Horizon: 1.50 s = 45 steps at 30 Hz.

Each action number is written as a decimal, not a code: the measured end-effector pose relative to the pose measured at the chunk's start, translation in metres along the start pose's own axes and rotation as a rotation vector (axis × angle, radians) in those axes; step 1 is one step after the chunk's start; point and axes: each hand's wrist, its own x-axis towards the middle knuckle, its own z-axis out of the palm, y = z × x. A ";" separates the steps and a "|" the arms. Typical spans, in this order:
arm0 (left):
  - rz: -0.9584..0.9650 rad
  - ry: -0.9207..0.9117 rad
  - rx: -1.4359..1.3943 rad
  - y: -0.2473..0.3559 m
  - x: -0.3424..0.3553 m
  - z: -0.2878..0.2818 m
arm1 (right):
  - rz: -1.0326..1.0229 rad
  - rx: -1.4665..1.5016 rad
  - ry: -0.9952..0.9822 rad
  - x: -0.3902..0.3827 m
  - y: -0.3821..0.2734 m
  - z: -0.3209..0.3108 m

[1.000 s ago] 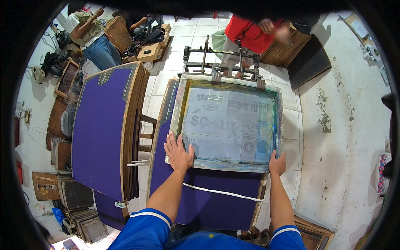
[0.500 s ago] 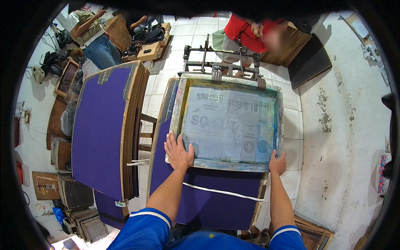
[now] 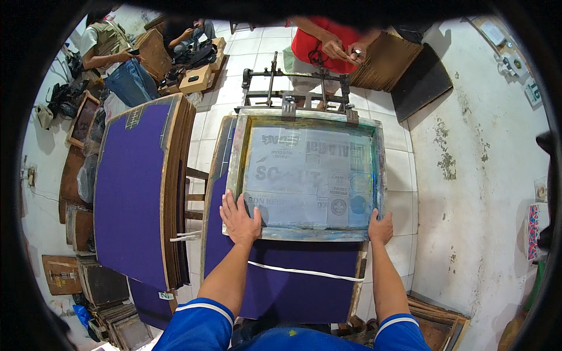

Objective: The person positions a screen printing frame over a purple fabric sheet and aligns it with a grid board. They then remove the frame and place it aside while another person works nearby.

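The whole view has swung slightly, yet both hands stay at the same spots on the screen frame (image 3: 298, 234). It lies over the far part of the purple-faced board (image 3: 310, 298), leaving the board's far left corner uncovered; metal clamps (image 3: 288, 106) meet its far rail. The left hand (image 3: 240, 223) rests spread on the near left corner, its grip loose; the right hand's (image 3: 381, 227) grip closes around the near right corner, though its undersides are hidden. Against the board the frame looks unshifted, which suggests it is being steadied. A white strip (image 3: 304, 271) crosses the board nearer its near edge. Beyond the clamps, the co-worker in a red shirt (image 3: 307, 51) has brought both hands together on something small.
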 end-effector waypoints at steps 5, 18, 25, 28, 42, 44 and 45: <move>-0.011 -0.013 0.006 0.000 0.000 0.000 | -0.006 0.007 0.000 -0.001 -0.001 -0.001; -0.013 -0.007 0.009 -0.001 0.000 0.001 | -0.006 0.011 -0.004 -0.002 -0.002 -0.002; -0.007 0.001 0.019 0.000 0.000 0.000 | -0.015 0.006 0.011 -0.001 -0.001 -0.001; -0.010 -0.001 0.023 0.000 0.000 0.001 | 0.011 0.024 0.001 -0.001 -0.001 -0.001; 0.006 0.018 -0.028 -0.001 -0.001 0.001 | -0.003 0.001 0.000 -0.003 -0.003 -0.004; 0.007 0.019 -0.029 -0.002 -0.001 0.001 | -0.013 -0.001 0.010 -0.003 -0.002 -0.004; 0.007 0.019 -0.029 -0.002 -0.001 0.001 | -0.018 0.001 0.010 -0.003 -0.002 -0.003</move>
